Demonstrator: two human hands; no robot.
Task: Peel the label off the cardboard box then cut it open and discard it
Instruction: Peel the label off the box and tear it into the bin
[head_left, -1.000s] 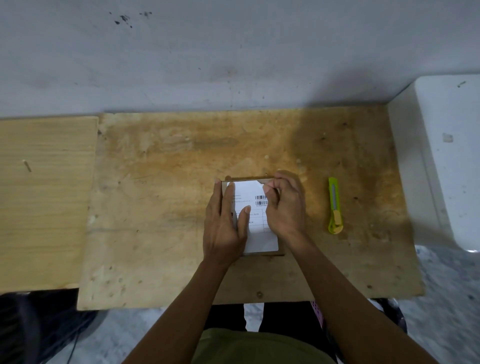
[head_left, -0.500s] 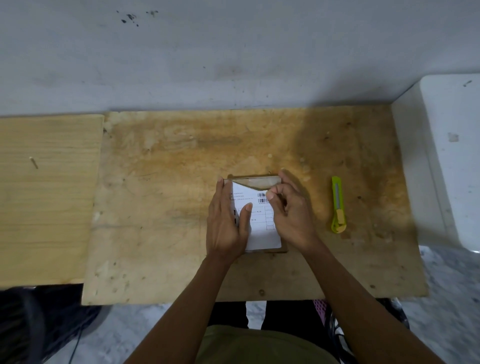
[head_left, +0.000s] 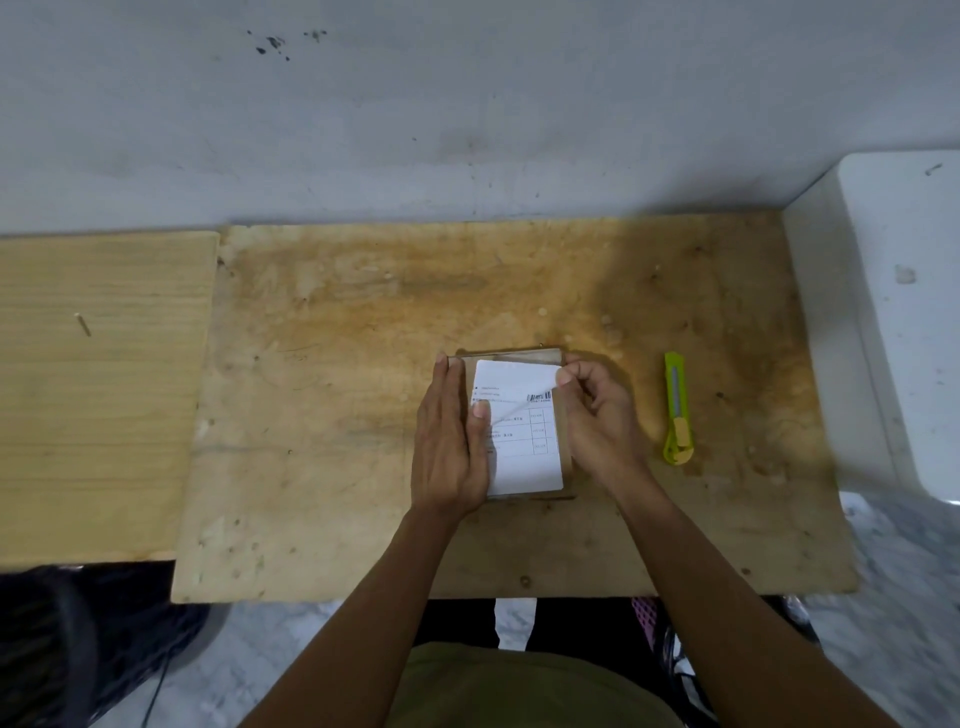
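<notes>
Left hand (head_left: 449, 447) flat on cardboard box (head_left: 567, 467), fingers extended, pressing it onto worktop (head_left: 337, 415), midway between near and far edges. Right hand (head_left: 597, 415): fingers pinched on lifted far-right corner of label (head_left: 524, 436). Label mostly stuck down. Risk: paper tears if pulled steeply or fast; box slides if left-hand pressure eases. Utility knife (head_left: 677, 410) lies apart, toward right edge, untouched. Room: bare worktop left and far of box; white block (head_left: 893, 312) bounds right edge, wall (head_left: 467, 114) bounds far edge.
</notes>
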